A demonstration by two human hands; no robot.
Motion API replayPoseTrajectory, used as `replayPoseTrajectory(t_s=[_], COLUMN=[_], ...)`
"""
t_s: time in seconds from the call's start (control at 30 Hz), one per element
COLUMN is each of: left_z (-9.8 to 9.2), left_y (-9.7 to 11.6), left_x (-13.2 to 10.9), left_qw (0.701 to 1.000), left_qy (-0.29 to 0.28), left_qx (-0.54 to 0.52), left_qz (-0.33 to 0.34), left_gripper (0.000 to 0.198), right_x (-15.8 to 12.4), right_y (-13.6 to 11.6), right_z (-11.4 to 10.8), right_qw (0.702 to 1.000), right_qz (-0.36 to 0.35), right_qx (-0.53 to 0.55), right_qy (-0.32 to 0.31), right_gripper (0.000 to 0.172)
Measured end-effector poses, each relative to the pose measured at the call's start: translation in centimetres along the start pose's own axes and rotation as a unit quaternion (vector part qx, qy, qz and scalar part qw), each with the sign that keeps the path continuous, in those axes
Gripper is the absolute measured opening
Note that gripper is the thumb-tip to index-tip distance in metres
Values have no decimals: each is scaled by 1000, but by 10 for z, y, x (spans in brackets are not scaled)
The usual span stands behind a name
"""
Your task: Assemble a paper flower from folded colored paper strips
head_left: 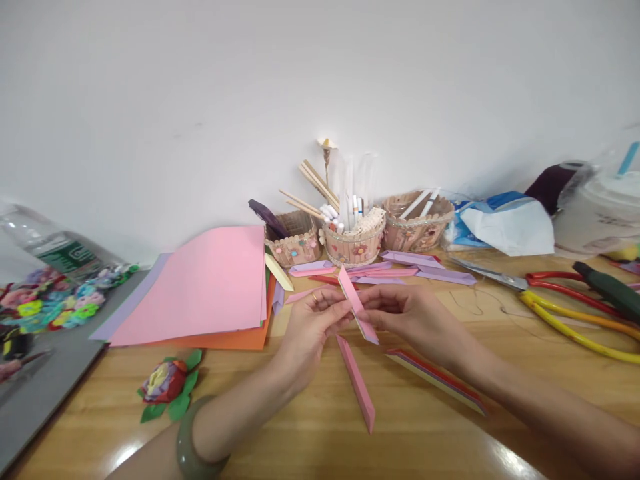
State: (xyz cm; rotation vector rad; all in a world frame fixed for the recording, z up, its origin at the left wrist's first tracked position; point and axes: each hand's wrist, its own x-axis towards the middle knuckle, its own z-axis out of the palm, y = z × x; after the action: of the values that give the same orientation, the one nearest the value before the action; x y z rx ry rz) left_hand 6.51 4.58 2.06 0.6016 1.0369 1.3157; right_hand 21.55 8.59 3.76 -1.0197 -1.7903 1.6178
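My left hand (314, 330) and right hand (420, 320) each pinch the folded pink paper strip (359, 307) above the wooden tabletop (305, 443). I should keep its edges aligned and apply light, even thumb pressure to avoid stray creases.

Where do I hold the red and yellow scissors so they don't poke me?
Probably best by the yellow handle, coming from the near side. The scissors lie with the metal blades pointing left and the handles to the right, so your grip stays off the tips. A dark green thing crowds the red handle behind.
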Motion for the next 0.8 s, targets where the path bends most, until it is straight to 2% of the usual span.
replayPoseTrajectory(t_s=[0.5,0.8], left_z=[2,1], left_y=[3,1], left_x=[-3,-2], left_qw=[999,999], left_qy=[-21,-13], left_qx=[45,44], left_qz=[-6,-2], left_gripper=[16,18], right_x=[-2,-1], right_y=[-2,-1], right_z=[3,2], right_qw=[999,999], right_qz=[41,18], right_qx=[-8,-25], right_qy=[4,12], right_gripper=[21,18])
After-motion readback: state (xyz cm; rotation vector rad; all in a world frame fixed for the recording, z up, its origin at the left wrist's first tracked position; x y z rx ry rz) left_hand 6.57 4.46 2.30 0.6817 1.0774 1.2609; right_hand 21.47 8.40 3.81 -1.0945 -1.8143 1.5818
